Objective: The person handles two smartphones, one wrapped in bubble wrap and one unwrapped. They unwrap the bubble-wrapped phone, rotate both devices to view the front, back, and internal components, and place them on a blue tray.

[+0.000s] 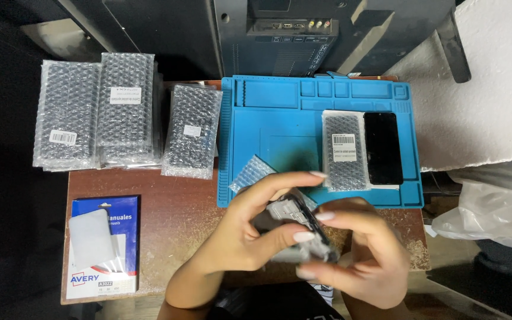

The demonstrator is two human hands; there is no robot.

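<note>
Head view: a small flat part (294, 228), grey and black and partly wrapped in bubble wrap, is being held between both hands just above the near edge of the wooden table (179, 219). It is being clamped by the left hand (250, 231), with the thumb pressed under it and the fingers curled over its top, and it is being pinched from the other side by the right hand (362, 255), whose fingertips are closed on its right end. A loose corner of bubble wrap (250, 173) is being pushed up behind the left fingers. Just beyond the hands, a blue silicone work mat (268, 118) is being used as a bed for a bubble-wrapped package (344, 151) and, touching its right side, a black phone screen (383, 148). Farther left on the table, three stacks of bubble-wrapped packages (125, 109) are being kept side by side. Near the table's front left corner, a blue and white label pack (103, 246) is being left well apart from the hands.
</note>
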